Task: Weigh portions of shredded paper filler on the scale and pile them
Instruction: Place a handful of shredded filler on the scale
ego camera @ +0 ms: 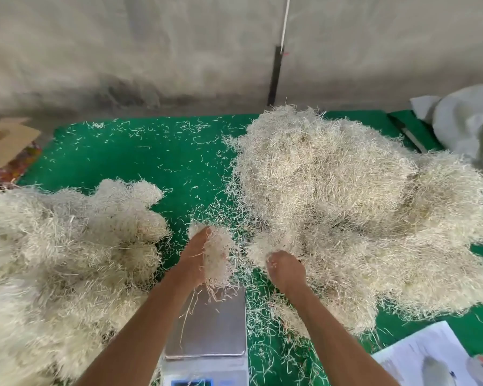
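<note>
Shredded paper filler lies in a big source heap on our right and in weighed piles on our left, across the green desk. Our left hand grips a handful above the far edge of the scale, whose pan is nearly bare. Our right hand is curled into the heap's edge, pulling more. We judge a portion is being gathered; next it must go onto the pan.
</note>
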`<state>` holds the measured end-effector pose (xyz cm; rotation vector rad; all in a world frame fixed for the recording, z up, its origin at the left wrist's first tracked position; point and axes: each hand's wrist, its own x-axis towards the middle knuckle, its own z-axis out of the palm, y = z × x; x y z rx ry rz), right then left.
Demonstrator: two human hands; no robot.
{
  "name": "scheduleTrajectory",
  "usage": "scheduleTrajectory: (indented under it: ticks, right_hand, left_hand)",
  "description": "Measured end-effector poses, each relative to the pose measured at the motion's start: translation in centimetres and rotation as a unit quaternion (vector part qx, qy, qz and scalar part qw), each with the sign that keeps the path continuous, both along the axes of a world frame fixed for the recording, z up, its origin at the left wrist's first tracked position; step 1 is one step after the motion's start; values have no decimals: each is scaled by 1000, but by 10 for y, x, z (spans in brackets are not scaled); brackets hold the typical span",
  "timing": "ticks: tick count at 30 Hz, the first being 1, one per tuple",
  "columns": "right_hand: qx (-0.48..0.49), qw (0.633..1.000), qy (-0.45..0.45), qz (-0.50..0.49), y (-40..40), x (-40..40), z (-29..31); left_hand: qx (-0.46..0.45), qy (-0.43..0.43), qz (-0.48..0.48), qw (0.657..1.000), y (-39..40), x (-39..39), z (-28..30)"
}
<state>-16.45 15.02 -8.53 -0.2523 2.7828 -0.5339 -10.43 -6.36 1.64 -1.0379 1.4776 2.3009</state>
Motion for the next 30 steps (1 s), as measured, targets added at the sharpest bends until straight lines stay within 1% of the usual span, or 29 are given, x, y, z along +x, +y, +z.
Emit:
scheduleTrajectory:
  ticks: [1, 2, 3, 4, 5, 6, 7, 8, 9, 10, 11, 12, 13, 14, 16, 17, 18, 19, 21, 22, 23, 25, 27, 29, 30]
  right_hand:
    - [-35, 999, 30, 3, -10, 3, 6]
    - [-103, 993, 61, 12, -24, 6, 12]
    - [-188, 978, 87, 25, -40, 10, 23]
    - [-266, 957, 106, 45, -56, 14, 35]
    - [-320, 938, 111, 68, -72, 19, 47]
    - [-360, 923, 98, 91, -85, 23, 56]
    - [-398, 909, 68, 107, -92, 25, 61]
    - [-432, 894, 34, 114, -94, 24, 64]
    - [-462, 881, 10, 98, -90, 22, 63]
    - [-489, 870, -1, 61, -83, 18, 61]
    - [-496, 868, 5, 13, -75, 14, 57]
    - [-475, 879, 24, -25, -65, 8, 51]
    - [-428, 902, 35, -35, -58, 2, 44]
    - [-379, 925, 18, -14, -52, -3, 37]
    - [-273, 957, -61, 76, -51, -5, 20]
    - [-207, 970, -70, 105, -53, -4, 12]
    - [-150, 981, -62, 108, -55, -2, 6]
    - [-115, 988, -48, 92, -54, -2, 1]
    - [-101, 994, -46, 20, -53, 0, -4]
    - [-116, 991, -55, -20, -53, 0, -3]
    - [-159, 983, -70, -63, -54, 1, 0]
    - [-297, 942, -103, -120, -62, 4, 15]
    - [-401, 900, -136, -102, -76, 6, 39]
    - [-452, 875, -159, -67, -89, 5, 59]
    - [-474, 864, -163, -56, -94, 7, 68]
  left_hand:
    - [-12, 3, -9, 1000, -1, 1, -1]
    - [3, -7, -9, 1000, -1, 1, -2]
    - [29, -18, 22, 999, -1, -2, -3]
    - [71, -21, 26, 997, -1, -1, 0]
    - [109, -27, 16, 994, 0, -1, -4]
    - [92, -37, 20, 995, 1, -1, -4]
    - [32, -43, 17, 998, 1, 0, -7]
    - [16, -63, 28, 998, -2, 0, -11]
    - [-4, -59, 30, 998, -6, -3, -16]
    - [-21, -49, 35, 998, -11, -3, -16]
    - [-21, -46, 48, 998, -17, -3, -18]
    - [-30, -45, 60, 997, -19, -4, -14]
    - [-38, -39, 78, 995, -22, -3, -13]
    - [-49, -35, 85, 995, -25, 1, -8]
    - [-76, -33, 105, 991, -30, 2, -3]
    - [-80, -38, 131, 987, -36, 2, -2]
    - [-73, -52, 157, 983, -42, 2, -2]
    - [-64, -58, 180, 980, -48, 2, -1]
    - [-73, -49, 198, 976, -59, 5, 10]
    - [-69, -37, 199, 977, -63, 4, 12]
    - [-64, -20, 188, 980, -65, 4, 15]
    - [-44, -1, 155, 987, -62, 8, 24]
    - [-70, -15, 112, 991, -52, 10, 31]
    - [-99, -35, 70, 992, -36, 13, 36]
    - [-106, -26, 25, 994, -28, 14, 42]
